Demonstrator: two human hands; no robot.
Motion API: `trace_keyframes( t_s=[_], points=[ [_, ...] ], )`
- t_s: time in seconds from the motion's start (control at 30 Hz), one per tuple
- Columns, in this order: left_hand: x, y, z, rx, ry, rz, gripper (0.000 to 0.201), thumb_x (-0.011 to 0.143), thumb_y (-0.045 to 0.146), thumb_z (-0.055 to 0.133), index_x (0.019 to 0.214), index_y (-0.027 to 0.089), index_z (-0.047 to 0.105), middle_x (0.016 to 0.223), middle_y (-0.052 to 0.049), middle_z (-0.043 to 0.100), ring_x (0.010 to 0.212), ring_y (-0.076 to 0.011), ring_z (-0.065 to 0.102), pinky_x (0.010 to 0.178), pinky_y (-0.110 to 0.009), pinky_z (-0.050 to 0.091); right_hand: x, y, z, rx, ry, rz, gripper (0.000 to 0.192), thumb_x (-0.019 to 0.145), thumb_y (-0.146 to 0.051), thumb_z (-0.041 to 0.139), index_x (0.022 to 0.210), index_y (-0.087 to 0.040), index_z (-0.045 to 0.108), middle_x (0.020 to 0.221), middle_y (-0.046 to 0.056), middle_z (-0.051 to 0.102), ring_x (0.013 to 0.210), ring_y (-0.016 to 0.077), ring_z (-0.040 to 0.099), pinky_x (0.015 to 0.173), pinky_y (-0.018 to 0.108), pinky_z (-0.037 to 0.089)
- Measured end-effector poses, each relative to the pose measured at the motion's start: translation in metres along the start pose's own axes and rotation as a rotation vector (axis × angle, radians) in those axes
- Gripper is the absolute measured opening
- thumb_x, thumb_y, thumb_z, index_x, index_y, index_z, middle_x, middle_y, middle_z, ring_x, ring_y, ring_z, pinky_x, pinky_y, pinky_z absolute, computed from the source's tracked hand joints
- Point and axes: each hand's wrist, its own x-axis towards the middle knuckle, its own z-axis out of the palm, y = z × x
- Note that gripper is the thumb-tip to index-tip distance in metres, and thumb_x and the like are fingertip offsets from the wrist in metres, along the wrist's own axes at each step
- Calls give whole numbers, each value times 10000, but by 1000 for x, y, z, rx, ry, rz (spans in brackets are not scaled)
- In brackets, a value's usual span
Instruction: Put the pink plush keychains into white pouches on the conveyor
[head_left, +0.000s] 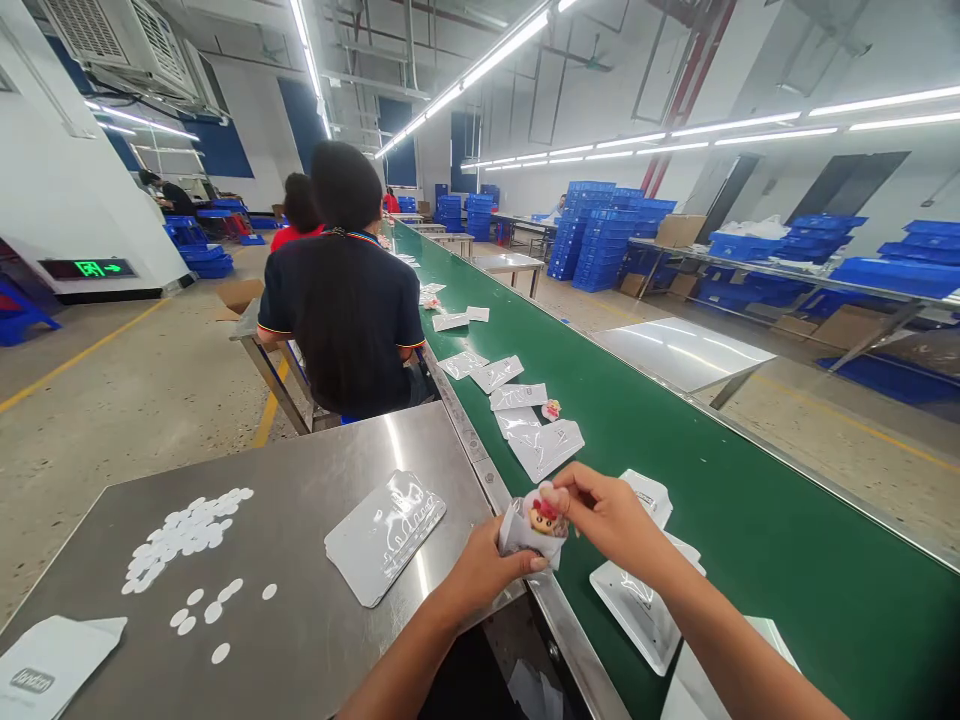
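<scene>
My left hand (480,568) grips a small white pouch (519,535) over the belt's near edge, thumb across its front. At the pouch's mouth is a small toy figure (544,514) with a cartoon face and red on top. My right hand (604,508) pinches the figure's upper edge between thumb and fingers. How deep the figure sits in the pouch is hard to see. Left of my hands, a stack of flat white pouches (384,540) lies on the metal table (300,470). More white pouches (637,605) lie on the belt below my right forearm.
A green conveyor belt (637,400) runs away ahead, carrying several pouches (551,448) and another small figure (551,410). White round discs (184,535) are spread on the table, with a printed pouch (45,670) at its left corner. A co-worker (341,300) sits ahead, back turned.
</scene>
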Motion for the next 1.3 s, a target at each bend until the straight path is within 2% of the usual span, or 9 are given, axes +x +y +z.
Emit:
trace_keyframes(
  t_s=[0.1,0.23,0.33,0.47,0.57,0.73,1.03,1.17,1.3],
  points=[
    [-4,0,5,-7,-51,11,356,639,322,727,916,135,602,762,7,567,685,-123,470,612,-208,359,-14,4,4,-169,-112,-156,312,887,-435,436,771,-231,641,914,39,649,827,186,592,728,333,486],
    [-2,-6,20,204,-11,59,172,685,262,655,797,143,602,680,21,549,630,-120,465,570,-214,353,-30,7,5,-329,-229,-350,275,843,-443,515,767,-242,687,1407,7,368,1294,313,291,1015,503,322],
    [8,-6,28,445,-32,179,121,710,240,615,792,153,633,722,3,610,658,-142,523,607,-231,396,-32,13,2,-278,-302,-288,325,875,-411,466,710,-234,682,1328,9,474,1232,274,407,991,446,380],
    [47,6,2,703,-362,262,373,764,354,601,1121,244,592,1042,4,664,876,-176,620,704,-221,467,-15,51,-18,-227,-169,11,428,886,-486,382,705,-205,649,882,39,670,806,213,625,695,320,501],
    [93,7,-37,958,-155,282,330,879,295,423,1141,181,589,1155,-99,621,1051,-241,570,881,-340,428,0,95,-44,-396,-28,265,476,828,-591,394,640,-195,580,636,30,627,618,211,591,548,300,447],
    [155,-18,-72,1134,-200,379,456,774,119,567,1225,162,514,1329,-153,480,1213,-296,447,1002,-420,318,5,126,-70,-707,117,348,425,831,-558,396,995,-206,570,981,79,648,792,257,614,621,344,455],
    [185,-44,-59,1314,-417,548,195,876,219,473,1010,155,598,1143,-138,609,1086,-234,555,927,-368,413,50,103,-14,-733,79,-76,278,914,-345,351,1072,-247,559,1116,31,601,989,190,572,782,318,472],
    [176,-49,-55,1344,-369,531,187,888,172,414,869,151,599,952,-98,664,934,-209,622,833,-336,476,70,106,7,-892,-48,-129,312,911,-339,394,1131,-181,547,1149,86,586,1035,200,546,861,314,430],
    [159,-49,-63,1308,-200,494,254,920,216,353,1084,176,541,1122,-79,629,1052,-191,580,906,-336,457,76,103,32,-1016,-207,-113,285,830,-363,553,958,-118,622,934,135,654,908,243,601,792,321,438]
  ],
)
